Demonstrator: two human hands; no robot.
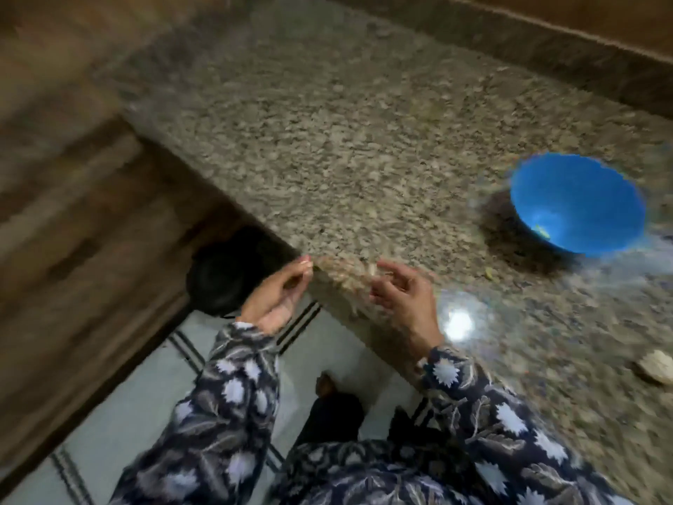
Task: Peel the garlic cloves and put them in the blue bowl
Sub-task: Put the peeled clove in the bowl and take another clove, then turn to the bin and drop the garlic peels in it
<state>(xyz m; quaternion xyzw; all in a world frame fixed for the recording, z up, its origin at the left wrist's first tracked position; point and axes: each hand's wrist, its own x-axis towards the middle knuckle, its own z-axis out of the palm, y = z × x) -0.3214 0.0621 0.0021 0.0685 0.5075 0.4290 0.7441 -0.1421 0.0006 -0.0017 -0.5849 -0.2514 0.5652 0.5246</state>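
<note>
Both hands are raised just above the near corner of the speckled stone tabletop [327, 140], close together but not touching. The left hand [280, 291] has its fingers curled inward with the tips bunched by the thumb. The right hand [402, 295] has its fingers loosely bent toward the left one. The picture is blurred by motion, so I cannot tell whether either hand holds a clove or a bit of skin.

The blue bowl [582, 191] stands upright on the tabletop, well beyond and to the right of the right hand. A small yellowish piece [542, 232] lies low inside it. A pale lump [655, 366] rests on the tabletop far to the right of the right hand, too blurred to identify. Left of the left hand, below the tabletop's edge, sits a dark round object [225, 271] on the tiled floor [120, 424]. Patterned sleeves [233, 388] cover both arms.
</note>
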